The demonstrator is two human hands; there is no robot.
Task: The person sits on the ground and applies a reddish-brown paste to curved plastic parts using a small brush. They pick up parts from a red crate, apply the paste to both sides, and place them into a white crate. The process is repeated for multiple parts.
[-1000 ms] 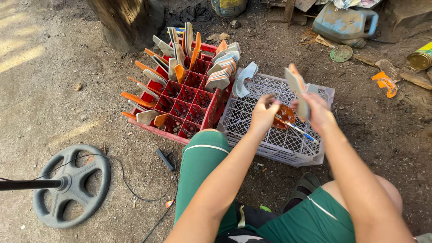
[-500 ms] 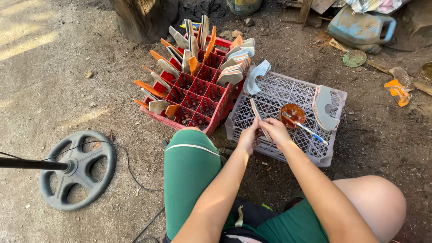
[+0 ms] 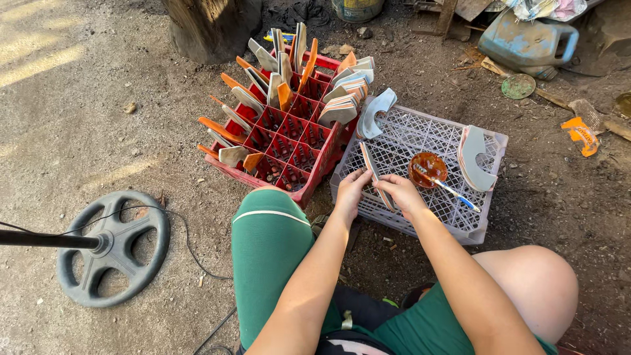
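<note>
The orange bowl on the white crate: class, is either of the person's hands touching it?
No. The orange bowl sits apart from both hands: left hand and right hand hold a thin flat piece beside it.

**Bare dirt yard in patchy sunlight**

The ground (image 3: 98, 98) is packed grey-brown earth strewn with small stones and bits of debris. Sunlight falls in pale streaks at the upper left; the rest lies in soft shade. A thick tree stump (image 3: 210, 26) rises at the top edge. To the upper right sits a dented blue plastic jerrycan (image 3: 526, 41), with a round green lid (image 3: 518, 85) just below it and wooden scraps (image 3: 460, 10) nearby.
</note>
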